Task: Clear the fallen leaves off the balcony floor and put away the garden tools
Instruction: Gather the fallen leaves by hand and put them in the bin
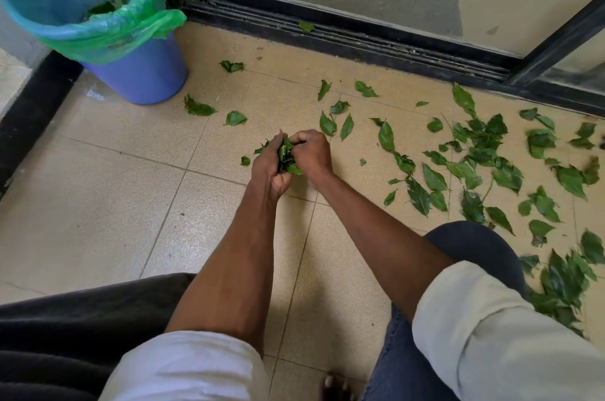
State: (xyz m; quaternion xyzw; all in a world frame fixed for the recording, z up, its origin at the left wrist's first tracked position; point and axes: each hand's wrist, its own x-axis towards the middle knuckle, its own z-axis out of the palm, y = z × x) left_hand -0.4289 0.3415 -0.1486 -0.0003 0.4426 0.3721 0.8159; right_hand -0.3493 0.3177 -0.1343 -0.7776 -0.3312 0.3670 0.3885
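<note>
Green leaf bunch [285, 156] pinched between left hand [270, 168] and right hand [312, 150], low over floor [98, 204] middle. Both grips curled tight round bunch. Loose leaves [474, 155] scattered toward floor's right edge, along door track [360, 40]. Judged light, limp, easily dropped; best gathered in cupped handfuls. Lined bin [131, 50] set in floor's far left corner, holding few leaves. Garden tools not seen. Fingertips hidden by bunch.

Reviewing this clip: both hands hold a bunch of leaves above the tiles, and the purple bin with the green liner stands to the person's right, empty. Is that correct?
Not quite. The head view shows the purple bin at the person's left, by the door track, with some leaves already inside its green liner. The rest holds: left hand and right hand grip a bunch of leaves together.
</note>
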